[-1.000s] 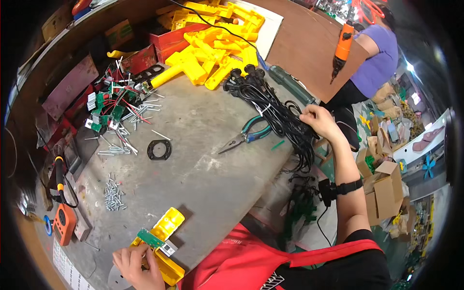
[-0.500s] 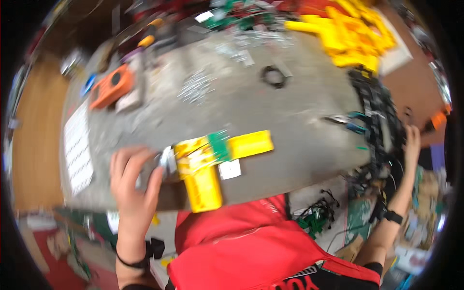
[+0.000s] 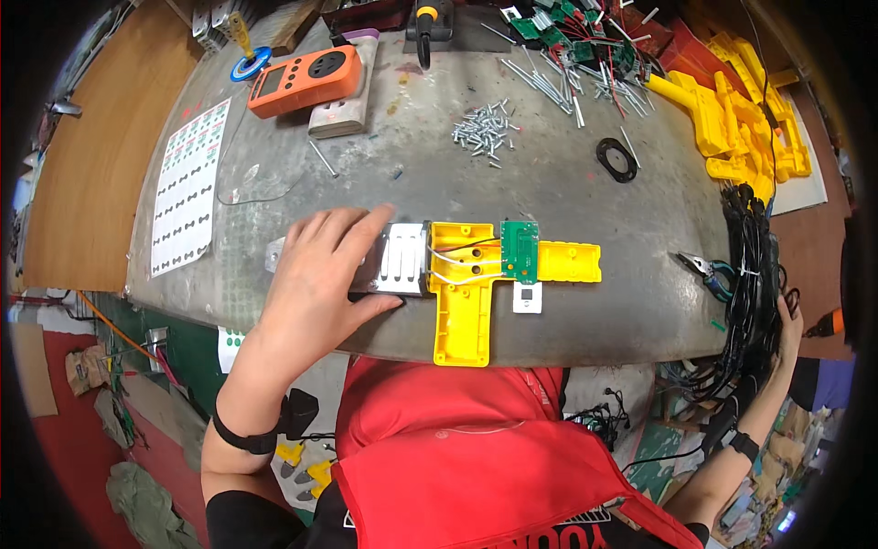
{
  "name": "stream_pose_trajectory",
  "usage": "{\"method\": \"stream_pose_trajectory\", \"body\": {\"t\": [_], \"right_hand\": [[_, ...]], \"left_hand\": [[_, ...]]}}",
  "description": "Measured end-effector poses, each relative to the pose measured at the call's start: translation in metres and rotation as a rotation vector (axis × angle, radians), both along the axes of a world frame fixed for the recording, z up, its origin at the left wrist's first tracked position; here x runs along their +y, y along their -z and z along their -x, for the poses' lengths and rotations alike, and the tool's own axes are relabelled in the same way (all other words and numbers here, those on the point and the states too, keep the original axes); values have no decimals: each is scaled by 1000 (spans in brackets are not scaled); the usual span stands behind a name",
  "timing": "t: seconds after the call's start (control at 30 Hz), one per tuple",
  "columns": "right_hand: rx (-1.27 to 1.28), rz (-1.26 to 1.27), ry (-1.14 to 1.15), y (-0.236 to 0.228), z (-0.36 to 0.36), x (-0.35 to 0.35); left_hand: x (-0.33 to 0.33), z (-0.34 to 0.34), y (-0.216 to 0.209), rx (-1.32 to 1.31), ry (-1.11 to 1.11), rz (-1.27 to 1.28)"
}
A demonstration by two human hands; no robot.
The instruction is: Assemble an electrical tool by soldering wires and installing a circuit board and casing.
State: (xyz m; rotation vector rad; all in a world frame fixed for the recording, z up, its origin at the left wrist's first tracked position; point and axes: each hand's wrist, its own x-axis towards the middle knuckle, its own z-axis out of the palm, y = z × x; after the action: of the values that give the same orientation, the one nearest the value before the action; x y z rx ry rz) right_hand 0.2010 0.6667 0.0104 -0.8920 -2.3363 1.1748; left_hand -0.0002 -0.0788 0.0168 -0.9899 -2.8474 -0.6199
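My left hand [image 3: 320, 270] lies over a slotted silver metal barrel [image 3: 401, 259], thumb on the near side and fingers on the far side. The barrel joins an open yellow plastic tool housing [image 3: 462, 320], whose handle half points toward me. White and dark wires run from it to a green circuit board [image 3: 520, 252] resting across the yellow arm. A small white square [image 3: 527, 297] with a dark centre sits below the board. At the far right, my right hand [image 3: 788, 331] is closed at the edge of a thick bundle of black cables [image 3: 748, 274]; its fingers are partly hidden.
Pliers [image 3: 709, 273] lie left of the cables. Screws [image 3: 485, 131], a black ring [image 3: 616, 160], and yellow housings [image 3: 732, 119] are farther back. An orange meter [image 3: 306, 80] and a sticker sheet [image 3: 190, 188] occupy the left. The table's front edge [image 3: 622, 359] runs before me.
The view has shifted, and the tabletop things appear farther right. My left hand has come over the metal barrel from beside it. My right hand has moved nearer along the cable bundle.
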Motion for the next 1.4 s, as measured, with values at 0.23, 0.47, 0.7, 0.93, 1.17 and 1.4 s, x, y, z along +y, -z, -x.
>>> {"method": "stream_pose_trajectory", "body": {"t": [0.23, 0.47, 0.7, 0.93, 1.17, 1.4], "right_hand": [[-25, -608, -90, 36, -13, 65], [-157, -127, -188, 69, -44, 89], [-79, -669, 160, -37, 75, -140], [32, -314, 302, -61, 51, -138], [-175, -218, -175, -128, 35, -235], [676, 729, -541, -162, 93, -407]], "left_hand": [[-9, 24, -20, 48, 115, 9], [-55, 94, -35, 2, 209, 169], [-81, 103, -23, 40, 10, 327], [-63, 78, -24, 141, -82, 260], [-5, 24, -57, 303, 107, 25], [85, -46, -80, -626, 851, -128]]}}
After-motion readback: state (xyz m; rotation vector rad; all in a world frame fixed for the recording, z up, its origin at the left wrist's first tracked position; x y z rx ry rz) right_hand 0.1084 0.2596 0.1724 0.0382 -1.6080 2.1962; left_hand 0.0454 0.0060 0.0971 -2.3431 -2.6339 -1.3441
